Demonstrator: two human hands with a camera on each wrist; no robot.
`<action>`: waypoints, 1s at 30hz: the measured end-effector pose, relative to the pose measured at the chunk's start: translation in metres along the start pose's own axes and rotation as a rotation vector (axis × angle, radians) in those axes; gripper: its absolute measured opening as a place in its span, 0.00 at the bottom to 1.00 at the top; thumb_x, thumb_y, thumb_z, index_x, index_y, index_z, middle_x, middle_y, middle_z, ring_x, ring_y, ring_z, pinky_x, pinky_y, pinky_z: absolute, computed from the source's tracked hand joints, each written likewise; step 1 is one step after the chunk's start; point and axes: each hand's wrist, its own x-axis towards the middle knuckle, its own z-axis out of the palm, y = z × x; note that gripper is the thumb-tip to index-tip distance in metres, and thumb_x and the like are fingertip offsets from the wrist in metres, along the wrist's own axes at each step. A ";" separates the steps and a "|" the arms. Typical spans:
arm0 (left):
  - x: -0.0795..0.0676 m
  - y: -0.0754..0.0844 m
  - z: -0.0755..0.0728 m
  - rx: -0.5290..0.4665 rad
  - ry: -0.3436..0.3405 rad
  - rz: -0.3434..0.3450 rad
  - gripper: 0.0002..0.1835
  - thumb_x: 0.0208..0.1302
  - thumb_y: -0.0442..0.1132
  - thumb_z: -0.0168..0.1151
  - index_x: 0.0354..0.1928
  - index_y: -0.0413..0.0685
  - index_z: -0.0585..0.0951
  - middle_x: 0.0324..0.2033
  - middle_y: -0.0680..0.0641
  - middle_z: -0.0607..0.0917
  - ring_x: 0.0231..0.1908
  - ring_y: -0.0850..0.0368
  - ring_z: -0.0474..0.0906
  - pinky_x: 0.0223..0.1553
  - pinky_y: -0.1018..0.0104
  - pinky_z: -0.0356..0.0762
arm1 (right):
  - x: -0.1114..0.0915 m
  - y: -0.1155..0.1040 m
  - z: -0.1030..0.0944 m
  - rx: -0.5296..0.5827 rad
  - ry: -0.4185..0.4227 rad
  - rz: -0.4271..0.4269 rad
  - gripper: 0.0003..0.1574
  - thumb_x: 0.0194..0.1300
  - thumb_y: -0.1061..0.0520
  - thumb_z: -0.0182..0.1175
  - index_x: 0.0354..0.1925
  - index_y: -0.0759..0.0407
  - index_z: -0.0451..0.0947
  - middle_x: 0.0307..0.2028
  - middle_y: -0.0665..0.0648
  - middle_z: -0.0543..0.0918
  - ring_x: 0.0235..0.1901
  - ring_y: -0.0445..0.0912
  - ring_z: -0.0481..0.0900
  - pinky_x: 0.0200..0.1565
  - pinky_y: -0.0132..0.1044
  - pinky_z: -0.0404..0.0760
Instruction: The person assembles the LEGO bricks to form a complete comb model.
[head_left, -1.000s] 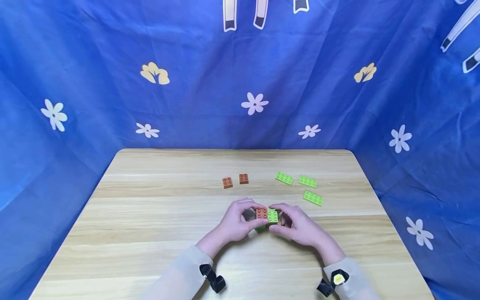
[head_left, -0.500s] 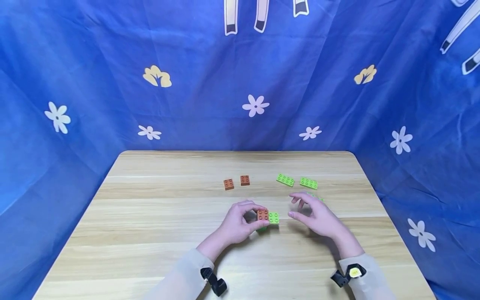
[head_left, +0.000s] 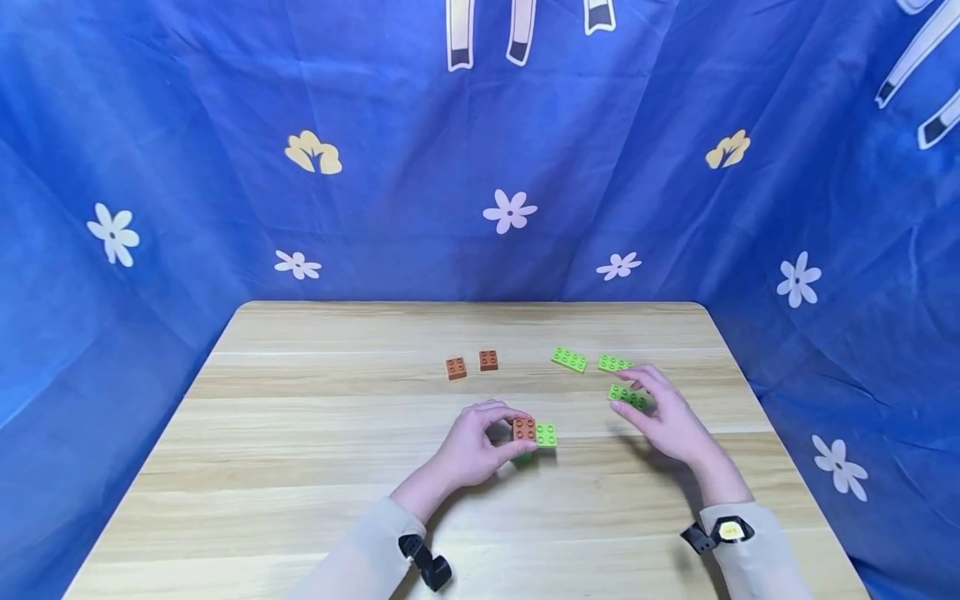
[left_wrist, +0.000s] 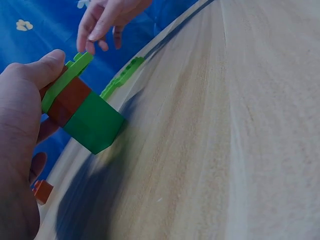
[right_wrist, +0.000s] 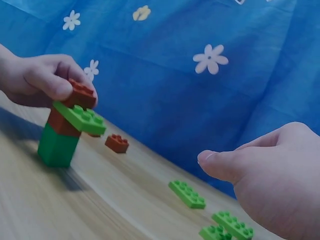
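Observation:
Near the middle of the table, my left hand grips the top brown brick of a small upright stack, thumb in front and fingers behind. Under that brick a lime eight-stud plate juts out to the right. Below it come another brown brick and a dark green block at the base. My right hand hovers around a loose lime plate, thumb and fingers apart on either side of it. In the left wrist view, the right hand's fingers hang loosely curved.
Two more lime plates, one on the left and one partly behind my right fingers, lie farther back. Two loose brown bricks, a left one and a right one, rest behind the stack. A blue patterned cloth surrounds the wooden table.
My right hand has let go of the stack's right side and moved right and away from me, over the nearest loose lime plate. The left hand keeps its grip in the same place.

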 end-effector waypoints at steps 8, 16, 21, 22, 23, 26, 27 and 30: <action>0.000 0.001 -0.002 0.012 0.020 0.040 0.23 0.59 0.56 0.80 0.53 0.55 0.89 0.46 0.63 0.88 0.53 0.58 0.82 0.63 0.51 0.75 | -0.003 0.017 0.000 -0.012 0.014 0.016 0.31 0.71 0.57 0.71 0.67 0.65 0.76 0.61 0.61 0.78 0.54 0.61 0.80 0.58 0.65 0.77; 0.000 -0.001 -0.001 0.025 0.009 0.017 0.23 0.59 0.56 0.80 0.54 0.57 0.89 0.47 0.64 0.88 0.55 0.60 0.81 0.67 0.51 0.71 | -0.004 0.030 0.001 -0.026 0.010 0.056 0.31 0.71 0.56 0.72 0.66 0.67 0.76 0.61 0.62 0.78 0.54 0.62 0.82 0.59 0.63 0.77; -0.001 0.000 -0.002 0.029 0.009 0.007 0.24 0.59 0.58 0.79 0.54 0.58 0.89 0.47 0.63 0.88 0.56 0.58 0.81 0.69 0.47 0.69 | -0.004 0.036 0.002 -0.060 0.002 0.085 0.32 0.70 0.53 0.73 0.65 0.68 0.76 0.61 0.63 0.79 0.56 0.62 0.82 0.63 0.64 0.73; -0.001 0.001 -0.002 0.025 0.008 0.005 0.24 0.59 0.58 0.79 0.54 0.58 0.89 0.47 0.64 0.88 0.56 0.58 0.81 0.68 0.48 0.70 | -0.004 0.037 0.002 -0.068 0.002 0.089 0.33 0.70 0.53 0.73 0.65 0.68 0.77 0.61 0.63 0.79 0.56 0.61 0.82 0.64 0.64 0.71; -0.001 0.001 -0.002 0.023 0.008 0.003 0.24 0.59 0.58 0.79 0.54 0.58 0.89 0.47 0.64 0.88 0.55 0.59 0.81 0.68 0.48 0.70 | -0.004 0.039 0.003 -0.079 0.002 0.092 0.33 0.70 0.52 0.73 0.65 0.67 0.77 0.61 0.63 0.79 0.56 0.61 0.82 0.65 0.65 0.69; -0.002 0.000 -0.001 0.014 0.009 -0.001 0.24 0.59 0.58 0.79 0.54 0.58 0.89 0.47 0.64 0.88 0.55 0.59 0.81 0.67 0.48 0.71 | -0.005 0.044 0.004 -0.116 0.003 0.109 0.33 0.69 0.51 0.73 0.65 0.66 0.77 0.60 0.62 0.80 0.58 0.61 0.81 0.64 0.67 0.65; -0.002 0.000 -0.001 0.013 0.009 0.000 0.24 0.59 0.59 0.79 0.54 0.58 0.89 0.47 0.65 0.88 0.55 0.59 0.81 0.67 0.48 0.70 | -0.005 0.045 0.004 -0.123 0.004 0.118 0.33 0.69 0.50 0.74 0.65 0.65 0.78 0.60 0.62 0.80 0.58 0.60 0.80 0.64 0.67 0.64; -0.002 0.000 -0.001 0.013 0.010 0.004 0.24 0.59 0.59 0.79 0.54 0.58 0.89 0.46 0.65 0.88 0.55 0.59 0.81 0.68 0.48 0.70 | -0.006 0.048 0.005 -0.141 0.011 0.134 0.32 0.68 0.50 0.74 0.64 0.64 0.79 0.59 0.61 0.81 0.58 0.60 0.79 0.60 0.65 0.63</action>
